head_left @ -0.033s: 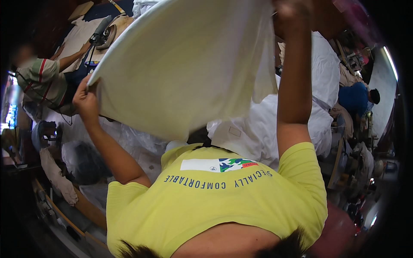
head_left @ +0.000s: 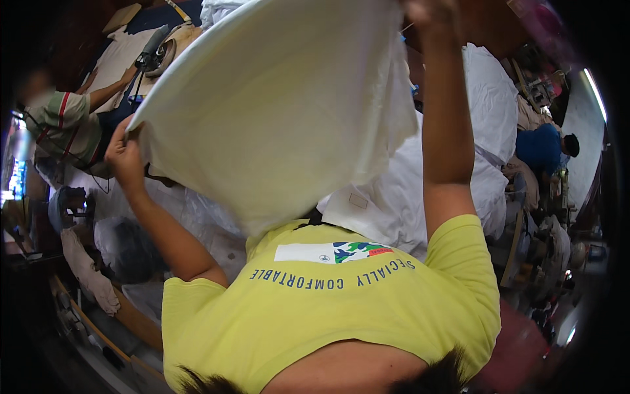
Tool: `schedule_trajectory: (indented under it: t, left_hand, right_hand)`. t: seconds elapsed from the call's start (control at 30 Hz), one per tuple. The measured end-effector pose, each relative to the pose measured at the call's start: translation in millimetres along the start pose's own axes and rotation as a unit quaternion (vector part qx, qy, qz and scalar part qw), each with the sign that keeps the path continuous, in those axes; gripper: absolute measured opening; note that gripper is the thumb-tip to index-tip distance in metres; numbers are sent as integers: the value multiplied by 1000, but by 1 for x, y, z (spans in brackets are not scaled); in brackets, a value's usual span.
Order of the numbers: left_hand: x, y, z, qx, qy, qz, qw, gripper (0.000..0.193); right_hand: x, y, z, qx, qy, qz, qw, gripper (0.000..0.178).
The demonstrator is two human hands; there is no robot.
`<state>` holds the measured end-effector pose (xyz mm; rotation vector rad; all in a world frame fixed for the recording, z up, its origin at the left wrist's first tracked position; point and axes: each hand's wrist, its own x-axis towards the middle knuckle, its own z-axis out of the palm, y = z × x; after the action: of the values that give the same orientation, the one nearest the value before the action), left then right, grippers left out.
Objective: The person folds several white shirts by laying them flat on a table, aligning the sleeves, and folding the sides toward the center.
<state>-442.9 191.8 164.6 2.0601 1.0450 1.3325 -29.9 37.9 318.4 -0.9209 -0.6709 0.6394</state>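
Observation:
A wide off-white cloth (head_left: pixel 262 118) hangs stretched in the air between my raised hands, its lower edge drooping close to my shirt. My left hand (head_left: pixel 126 157) pinches the cloth's left edge between thumb and fingers. Up at the top edge of the view, my right hand (head_left: pixel 430 12) is closed at the cloth's upper right corner; blur hides its fingertips. The cloth's far edge runs out of view at the top.
White fabric (head_left: pixel 387 197) lies heaped below and to the right. At the far left a person in a striped shirt (head_left: pixel 65 121) works by an iron (head_left: pixel 161 59) on a pressing table. Someone in blue (head_left: pixel 541 148) sits at the right. A clear plastic-wrapped bundle (head_left: pixel 128 246) lies lower left.
Both my hands have shifted slightly left. The cloth's lower edge has swung left and closer to my chest, and its right edge has moved left too.

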Motion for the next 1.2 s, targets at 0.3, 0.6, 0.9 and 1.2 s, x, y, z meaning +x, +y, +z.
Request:
schedule_trajectory:
  t: [0.3,0.6,0.9,1.2]
  left_hand:
    - [38,114,-86,172,73,250,950,23]
    - [-40,122,58,114,-270,133,947,40]
    - [-111,98,175,-13,-608,4,794,36]
    - [-104,155,237,-16,-596,156,788,38]
  right_hand:
    - [119,28,9,97,-162,-90,978,13]
    - [125,146,-164,3,25,21,999,14]
    - [-25,116,-326,-462,182,-146,856,30]
    - [-149,65,-415,-877,186,-60,438,61]
